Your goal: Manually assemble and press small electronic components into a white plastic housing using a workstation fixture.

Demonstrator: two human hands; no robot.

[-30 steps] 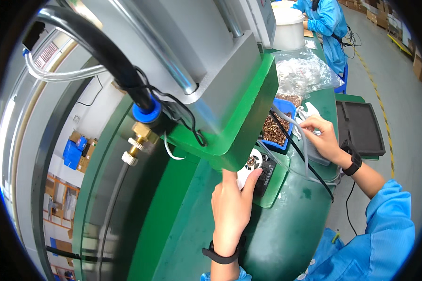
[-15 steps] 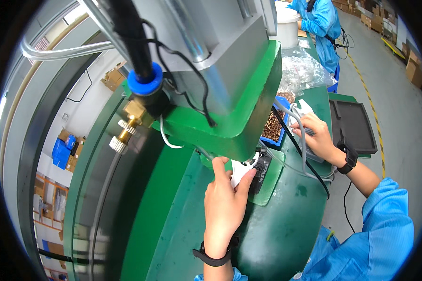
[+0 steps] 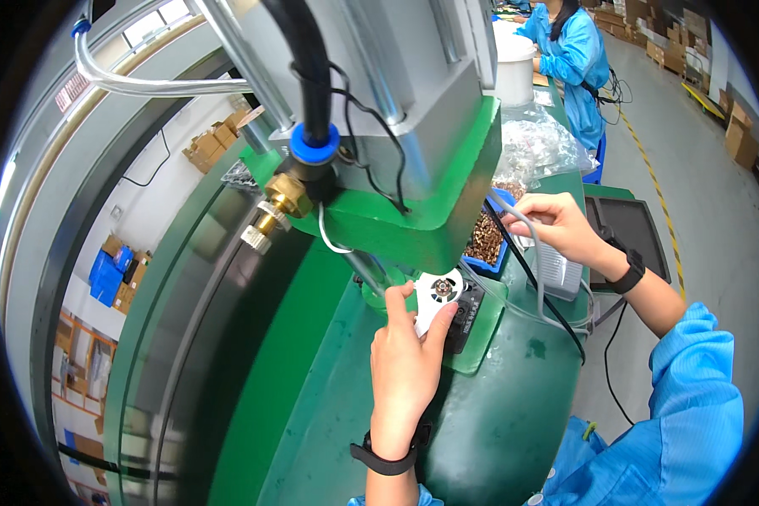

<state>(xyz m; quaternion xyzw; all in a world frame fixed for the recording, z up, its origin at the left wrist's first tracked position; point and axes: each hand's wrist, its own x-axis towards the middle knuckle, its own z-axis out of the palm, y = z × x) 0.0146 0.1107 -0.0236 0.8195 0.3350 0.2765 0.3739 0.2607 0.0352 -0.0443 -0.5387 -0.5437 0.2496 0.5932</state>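
My left hand [image 3: 405, 358] grips a white plastic part [image 3: 427, 312] between thumb and fingers. The part's round end has slots and a small metal piece at its centre. It lies at a black fixture [image 3: 465, 327] on a green base plate [image 3: 471, 359], just below the green press head [image 3: 422, 215]. My right hand [image 3: 565, 226] is at the far right edge of a blue bin [image 3: 483, 266] holding many small brass-coloured pieces [image 3: 487, 239]. Its fingertips are pinched together; whatever they hold is hidden.
Grey and black cables [image 3: 524, 270] cross the green bench [image 3: 514, 379] beside the bin. A ribbed whitish object [image 3: 558, 271] sits under my right wrist. Clear plastic bags [image 3: 540, 148] and a white bucket [image 3: 514, 67] stand farther back, near a person in blue [image 3: 578, 63].
My right hand has moved left toward the bin, away from a white piece that was by its fingers. The view has shifted, and the round end of the left hand's part now shows.
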